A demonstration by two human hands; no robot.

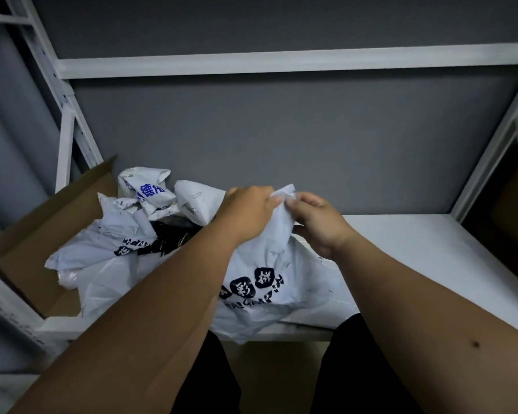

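Note:
A white plastic mailer bag [269, 276] with dark printed characters lies on the white shelf board [416, 243], its lower end hanging over the front edge. My left hand [245, 213] grips the bag's raised top corner from the left. My right hand [317, 222] pinches the same corner from the right, fingertips almost meeting those of the left. Both forearms reach in from below.
An open cardboard box [51, 222] at the left holds several crumpled white mailer bags [150, 192] and a black bag [171, 234]. White metal rack posts [69, 121] and a crossbar [281, 61] frame the shelf against a grey wall. My dark trousers show below the shelf edge.

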